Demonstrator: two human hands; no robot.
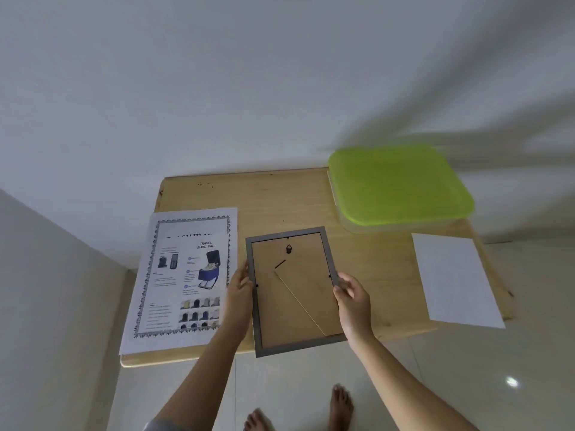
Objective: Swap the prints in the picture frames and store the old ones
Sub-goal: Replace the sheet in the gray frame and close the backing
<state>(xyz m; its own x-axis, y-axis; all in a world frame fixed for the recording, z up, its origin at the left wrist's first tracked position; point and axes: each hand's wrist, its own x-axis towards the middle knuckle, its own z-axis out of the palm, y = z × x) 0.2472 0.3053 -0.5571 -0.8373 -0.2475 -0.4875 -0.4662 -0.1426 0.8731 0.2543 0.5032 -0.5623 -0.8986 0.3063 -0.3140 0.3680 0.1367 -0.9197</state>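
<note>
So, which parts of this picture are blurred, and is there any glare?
Head view: the green lid is smeared by blur, with streaky shadows on the wall behind; the print has a blurred heading, though "TRAVEL SHOE BAG" reads; the frame is fairly sharp; one glare spot lies on the floor.

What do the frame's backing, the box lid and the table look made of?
Backing: matte brown fibreboard or card, judging by its flat, grainless face. Lid: translucent green plastic, smooth, glowing edge. Table: pale wood, visible grain and knots, probably pine.
</note>
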